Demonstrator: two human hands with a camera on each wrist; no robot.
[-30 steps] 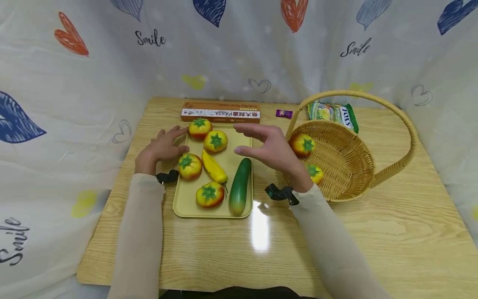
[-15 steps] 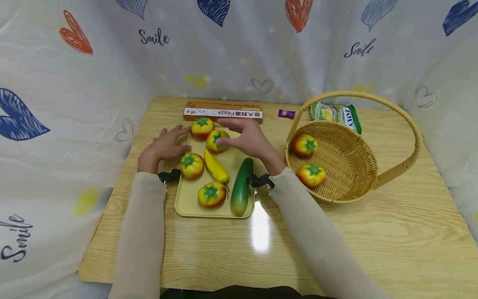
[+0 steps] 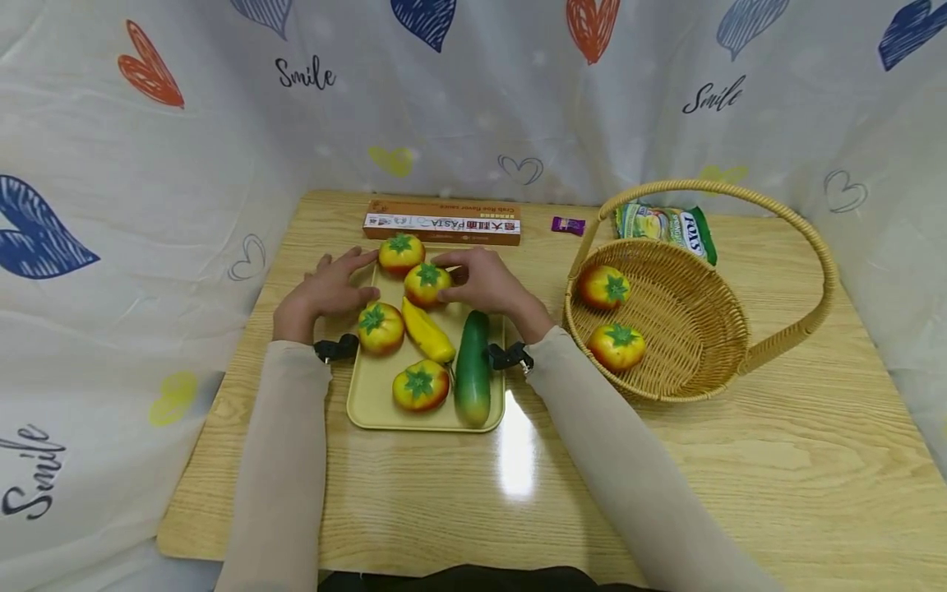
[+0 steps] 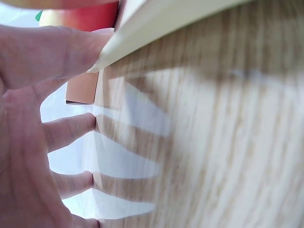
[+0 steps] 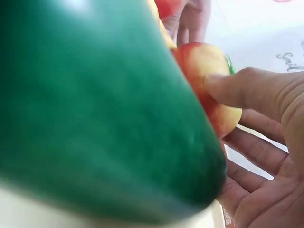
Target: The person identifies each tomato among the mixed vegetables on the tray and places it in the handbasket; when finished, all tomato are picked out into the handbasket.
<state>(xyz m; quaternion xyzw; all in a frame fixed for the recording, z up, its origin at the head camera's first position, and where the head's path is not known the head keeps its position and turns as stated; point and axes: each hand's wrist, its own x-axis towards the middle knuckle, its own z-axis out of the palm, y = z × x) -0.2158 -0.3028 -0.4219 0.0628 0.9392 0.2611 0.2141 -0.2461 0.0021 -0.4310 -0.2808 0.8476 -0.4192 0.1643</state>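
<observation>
My right hand [image 3: 484, 284] grips a yellow-red toy tomato [image 3: 427, 284] with a green leafy top, thumb on its near side and fingers behind it. In the right wrist view, the thumb presses on the tomato [image 5: 202, 66], and a green cucumber [image 5: 104, 109] fills much of the foreground. My left hand [image 3: 329, 288] lies spread at the left edge of the yellow tray [image 3: 377, 415], fingertips on the table and thumb at the tray's rim [image 4: 142, 35]. Other toy tomatoes, a yellow pepper [image 3: 429, 333] and the cucumber [image 3: 473, 370] lie on the tray.
A wicker basket [image 3: 728, 345] with a tall handle and two tomatoes inside stands to the right. Behind the tray lies a pasta box [image 3: 442, 223]. A small purple packet [image 3: 568, 225] and a green snack bag [image 3: 666, 230] are at the back, before a patterned curtain.
My right hand has moved left from near the basket to the tray and has taken hold of the tomato. The cucumber's upper end has shifted slightly left. My left hand stays at the tray's edge.
</observation>
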